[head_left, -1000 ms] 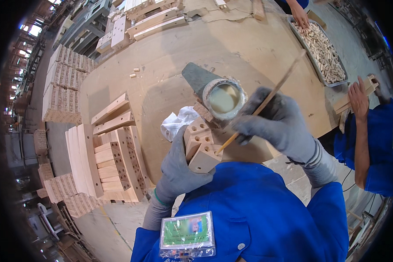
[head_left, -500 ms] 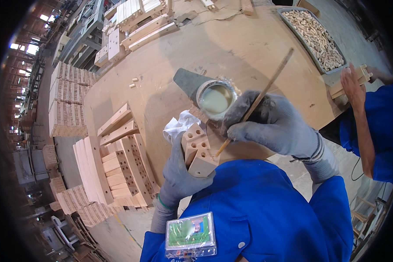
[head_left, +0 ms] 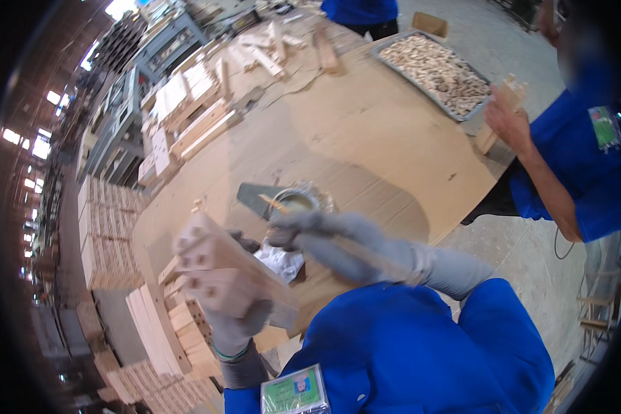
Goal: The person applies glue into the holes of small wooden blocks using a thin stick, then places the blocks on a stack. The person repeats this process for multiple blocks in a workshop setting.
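My left hand (head_left: 233, 326) is closed around a bundle of pale wooden blocks (head_left: 221, 272). Round drilled holes show in their ends, which tilt up to the left; motion blurs them. My right hand (head_left: 328, 241), also gloved in grey, grips a thin wooden stick (head_left: 274, 203), blurred too. The stick's yellowish end shows above my fingers, by the rim of a round cup (head_left: 302, 200) of whitish liquid. A crumpled white cloth (head_left: 281, 263) lies between my hands, partly covered by the blocks.
Drilled wooden pieces (head_left: 155, 328) lie stacked at the left of the cardboard-covered table (head_left: 366, 131). A tray of dowels (head_left: 435, 72) stands far right, beside a co-worker's hand (head_left: 507, 121) holding a wooden piece. More wooden parts (head_left: 186, 96) lie at the back left.
My left hand has moved left with the blocks, lifting and tilting them. The stick has left the block's face and its end is now up by the cup. The whole view has shifted.
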Tool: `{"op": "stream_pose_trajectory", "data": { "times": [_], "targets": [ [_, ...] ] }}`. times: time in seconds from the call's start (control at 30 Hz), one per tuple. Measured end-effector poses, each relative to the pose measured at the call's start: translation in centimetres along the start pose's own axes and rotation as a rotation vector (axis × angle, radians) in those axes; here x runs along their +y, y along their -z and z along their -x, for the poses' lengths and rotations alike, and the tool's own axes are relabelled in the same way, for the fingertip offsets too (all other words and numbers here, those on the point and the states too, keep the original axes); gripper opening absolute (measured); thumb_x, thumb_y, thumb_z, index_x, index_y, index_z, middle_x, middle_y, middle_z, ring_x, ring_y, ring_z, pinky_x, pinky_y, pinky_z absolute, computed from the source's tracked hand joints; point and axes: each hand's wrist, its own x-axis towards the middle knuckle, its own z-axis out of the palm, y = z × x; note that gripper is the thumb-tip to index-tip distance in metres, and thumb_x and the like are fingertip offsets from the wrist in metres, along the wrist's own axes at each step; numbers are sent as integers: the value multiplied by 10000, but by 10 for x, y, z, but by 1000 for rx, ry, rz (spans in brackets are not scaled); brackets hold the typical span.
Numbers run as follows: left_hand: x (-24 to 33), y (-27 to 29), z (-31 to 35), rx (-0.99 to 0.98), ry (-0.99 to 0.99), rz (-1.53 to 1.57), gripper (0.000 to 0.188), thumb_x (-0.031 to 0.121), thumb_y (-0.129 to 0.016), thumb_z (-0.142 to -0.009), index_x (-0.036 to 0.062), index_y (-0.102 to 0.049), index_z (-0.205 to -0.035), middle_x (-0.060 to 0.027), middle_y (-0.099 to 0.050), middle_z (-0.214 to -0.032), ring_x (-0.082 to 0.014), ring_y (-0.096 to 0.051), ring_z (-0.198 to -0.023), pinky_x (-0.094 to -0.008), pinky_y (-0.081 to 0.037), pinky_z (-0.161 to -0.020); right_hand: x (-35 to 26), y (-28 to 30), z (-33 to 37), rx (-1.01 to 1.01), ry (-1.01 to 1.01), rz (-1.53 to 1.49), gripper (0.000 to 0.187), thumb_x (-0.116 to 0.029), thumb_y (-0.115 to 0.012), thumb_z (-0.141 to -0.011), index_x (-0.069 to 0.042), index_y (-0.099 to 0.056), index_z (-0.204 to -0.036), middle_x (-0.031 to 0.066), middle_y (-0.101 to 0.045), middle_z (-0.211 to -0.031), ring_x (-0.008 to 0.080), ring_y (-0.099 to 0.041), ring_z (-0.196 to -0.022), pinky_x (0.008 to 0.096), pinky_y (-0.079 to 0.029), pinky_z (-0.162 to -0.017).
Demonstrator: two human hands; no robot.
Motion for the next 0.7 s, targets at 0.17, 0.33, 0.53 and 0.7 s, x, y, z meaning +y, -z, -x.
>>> {"op": "stream_pose_trajectory", "data": {
  "times": [0.17,0.33,0.53,0.7],
  "targets": [
    [39,-47,-66,23,-28,816,736,326,-635,-801,-36,-343,-1373,-188,-512,-1237,-293,-554,-1104,-406,-482,-942,-20,-7,11,35,-28,609,997,-336,-805,-709,4,-238,-1456,254,-440,-1374,359,-478,-1261,389,-410,-1040],
    [45,-105,-112,-11,242,855,722,192,-629,-854,-42,-251,-1424,-217,-481,-1262,-274,-503,-1156,-376,-425,-999,-13,33,18,334,-216,570,972,-298,-781,-699,17,-242,-1445,261,-460,-1353,392,-496,-1231,387,-410,-1039],
    [32,-110,-100,-42,50,543,381,11,-520,-919,-76,-418,-1275,-233,-185,-1524,-370,-336,-1358,-432,-374,-1066,55,163,45,570,-328,676,979,-399,-778,-696,18,-288,-1434,258,-455,-1376,370,-501,-1236,392,-406,-1032],
    [22,-66,-76,73,6,484,368,-40,-478,-923,-79,-454,-1288,-235,-284,-1477,-366,-424,-1300,-433,-415,-1058,56,244,19,477,-830,1332,1010,-440,-748,-702,-35,-234,-1471,255,-372,-1444,411,-454,-1270,453,-393,-1028]
  ]
}}
